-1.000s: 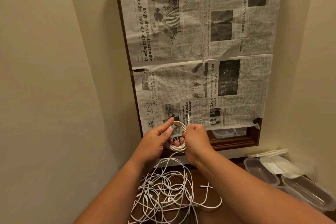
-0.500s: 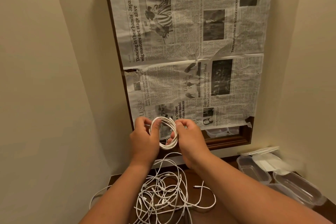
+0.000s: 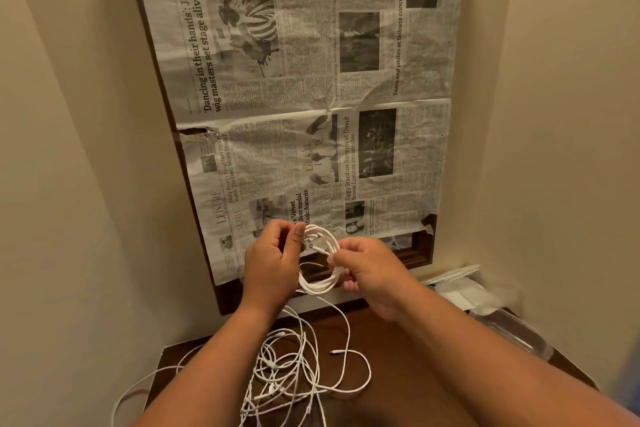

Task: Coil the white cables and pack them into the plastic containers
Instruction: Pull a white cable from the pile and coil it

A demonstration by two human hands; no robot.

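One cable coil [image 3: 319, 285] in L hand [image 3: 273, 262], R hand [image 3: 372, 269], by "LEISURE" newspaper [image 3: 311, 87]

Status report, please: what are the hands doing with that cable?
Left hand, right hand both hold white coil. Loose cables tangled on table. Containers at right, unobstructed.

— What sort of place is this?
— A home, by the look: a narrow alcove of cream walls [image 3: 69, 149], a dark wooden desk [image 3: 377, 340], a wood-framed panel [image 3: 420, 250] papered over with newspaper [image 3: 311, 80].

White cables [image 3: 294, 367] on dark brown table [image 3: 398, 357]; black-and-white newspaper [image 3: 311, 97]; cream walls [image 3: 69, 149]
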